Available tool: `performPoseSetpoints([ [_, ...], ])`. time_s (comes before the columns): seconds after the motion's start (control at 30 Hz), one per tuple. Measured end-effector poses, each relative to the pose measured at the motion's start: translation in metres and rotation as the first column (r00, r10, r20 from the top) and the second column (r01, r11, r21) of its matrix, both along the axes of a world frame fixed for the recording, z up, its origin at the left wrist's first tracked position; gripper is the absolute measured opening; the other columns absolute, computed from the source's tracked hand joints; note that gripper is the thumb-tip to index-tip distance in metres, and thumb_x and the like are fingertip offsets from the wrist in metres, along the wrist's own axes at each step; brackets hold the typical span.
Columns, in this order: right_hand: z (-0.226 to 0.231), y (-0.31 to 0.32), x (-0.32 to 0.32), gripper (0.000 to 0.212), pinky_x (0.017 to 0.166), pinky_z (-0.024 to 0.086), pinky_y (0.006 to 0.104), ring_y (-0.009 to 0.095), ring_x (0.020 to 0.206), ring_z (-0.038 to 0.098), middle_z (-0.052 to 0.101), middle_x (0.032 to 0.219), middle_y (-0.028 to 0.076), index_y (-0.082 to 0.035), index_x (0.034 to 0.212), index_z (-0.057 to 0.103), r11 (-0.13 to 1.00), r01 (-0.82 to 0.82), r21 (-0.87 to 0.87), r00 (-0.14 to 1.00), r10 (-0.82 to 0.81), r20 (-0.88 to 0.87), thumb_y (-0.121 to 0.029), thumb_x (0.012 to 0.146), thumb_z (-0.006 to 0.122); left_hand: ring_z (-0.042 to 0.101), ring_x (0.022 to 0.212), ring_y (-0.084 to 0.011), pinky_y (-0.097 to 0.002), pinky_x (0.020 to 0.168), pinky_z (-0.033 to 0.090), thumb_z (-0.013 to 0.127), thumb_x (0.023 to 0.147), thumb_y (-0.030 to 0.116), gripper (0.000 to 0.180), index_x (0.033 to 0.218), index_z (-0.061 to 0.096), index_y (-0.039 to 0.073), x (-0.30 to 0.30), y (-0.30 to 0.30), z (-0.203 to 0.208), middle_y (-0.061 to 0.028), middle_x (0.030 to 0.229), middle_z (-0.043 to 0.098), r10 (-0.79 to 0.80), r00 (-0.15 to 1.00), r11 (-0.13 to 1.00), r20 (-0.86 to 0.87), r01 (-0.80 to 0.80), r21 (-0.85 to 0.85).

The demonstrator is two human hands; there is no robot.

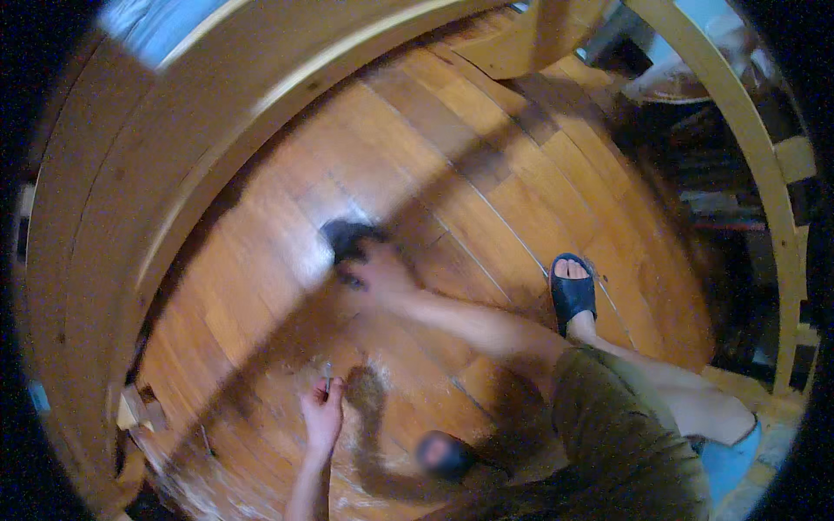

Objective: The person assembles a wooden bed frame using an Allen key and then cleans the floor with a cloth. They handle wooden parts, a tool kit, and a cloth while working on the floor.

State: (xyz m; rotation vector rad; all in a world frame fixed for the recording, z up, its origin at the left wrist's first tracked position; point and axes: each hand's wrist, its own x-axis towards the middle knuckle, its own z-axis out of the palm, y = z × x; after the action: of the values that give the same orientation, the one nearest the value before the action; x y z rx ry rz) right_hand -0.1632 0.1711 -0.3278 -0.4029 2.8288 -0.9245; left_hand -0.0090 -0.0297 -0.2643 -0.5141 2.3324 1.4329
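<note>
while the right hand [378, 271] reaches across the floor [460, 226] from the right, it is half closed, its fingers curled about a dark lump [346, 236], which lies on the boards above the middle of the view. the lump looks black, soft-edged and uneven, and blur hides whether it is cloth or something stiffer; part of it shows past the fingertips, the rest is covered by the hand. around it the wood has a bright whitish shine. the left hand [321, 410], nearer the lower edge, is drawn together, thumb and finger pinching a small slim thing [327, 375] that points up, too small to identify. a long wooden board [200, 156] curves along the left side and walls off the floor there, with a blue cloth [165, 30] past it at the top. on the right, a wooden frame [777, 187] stands before dim shelves. a pale block [135, 408] sits by the board at lower left. the right forearm and bent leg cover some of the floor. counted, there are two hands, one lump, one slim thing, one block and one clearly seen black sandal [572, 295], worn on a foot.
</note>
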Motion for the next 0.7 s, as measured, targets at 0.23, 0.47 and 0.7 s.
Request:
performPoseSetpoints([
  [0.23, 0.034, 0.075, -0.150, 0.051, 0.081, 0.045, 0.0434, 0.037, 0.102, 0.048, 0.047, 0.114, 0.017, -0.021, 0.110, 0.054, 0.961, 0.140, -0.240, 0.825, -0.247, -0.509, -0.008, 0.062, 0.062, 0.059, 0.066, -0.0316, -0.0382, 0.059, 0.049, 0.070, 0.070, 0.034, 0.052, 0.107, 0.053, 0.003, -0.110, 0.051, 0.024, -0.0187, 0.100, 0.057, -0.683, 0.728, 0.481, 0.068, 0.518, -0.707],
  [0.47, 0.026, 0.247, -0.266, 0.046, 0.082, 0.043, 0.0423, 0.035, 0.098, 0.048, 0.049, 0.113, 0.017, -0.010, 0.117, 0.049, 0.756, 0.632, 0.168, 0.772, -0.597, -0.216, -0.025, 0.075, 0.058, 0.063, 0.069, -0.0289, -0.0375, 0.054, 0.052, 0.065, 0.069, 0.045, 0.085, 0.133, 0.028, 0.004, -0.174, 0.094, -0.023, -0.0280, 0.126, 0.039, -0.641, 0.580, 0.093, 0.502, 0.708, -0.700],
  [0.7, 0.012, 0.004, -0.220, 0.030, 0.073, 0.047, 0.0458, 0.039, 0.096, 0.045, 0.045, 0.111, 0.019, -0.012, 0.108, 0.054, 0.913, 0.267, 0.308, 0.959, -0.221, -0.175, -0.022, 0.079, 0.051, 0.063, 0.065, -0.0275, -0.0380, 0.060, 0.051, 0.065, 0.069, 0.033, 0.070, 0.128, 0.038, 0.005, -0.173, 0.101, -0.019, -0.0206, 0.101, 0.058, -0.662, 0.617, 0.117, 0.426, 0.647, -0.753],
])
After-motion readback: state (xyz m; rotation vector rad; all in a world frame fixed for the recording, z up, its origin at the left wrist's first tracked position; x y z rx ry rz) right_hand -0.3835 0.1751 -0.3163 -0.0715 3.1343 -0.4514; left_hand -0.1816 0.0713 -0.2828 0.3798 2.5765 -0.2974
